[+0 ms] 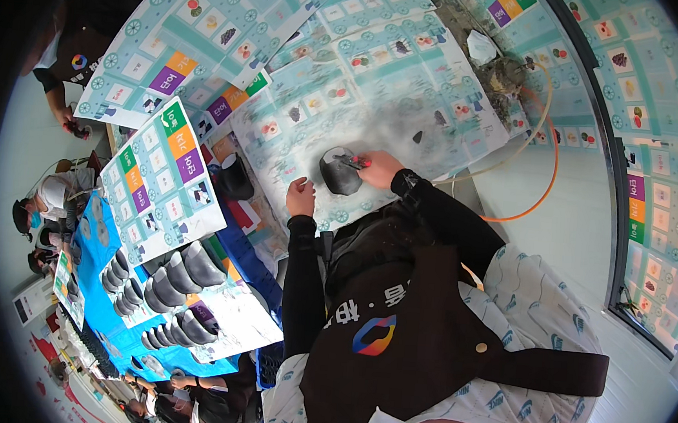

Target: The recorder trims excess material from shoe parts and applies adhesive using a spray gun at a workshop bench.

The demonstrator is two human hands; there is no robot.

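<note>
A dark grey, rounded shell-like piece lies on the powder-dusted printed sheet in front of me. My right hand is closed around a small red-and-dark hand tool, whose head rests over the piece's upper right side; its exact kind is too small to make out. To the left of the piece, my left hand hovers with loosely bent fingers apart and nothing visible in them. A small dark fragment lies on the sheet beyond my right hand.
A dark cup-shaped piece stands left of the sheet. Rows of dark curved shells rest on a side table with a blue cover. An orange hose curves at the right. Several people are at the left, one holding something dark.
</note>
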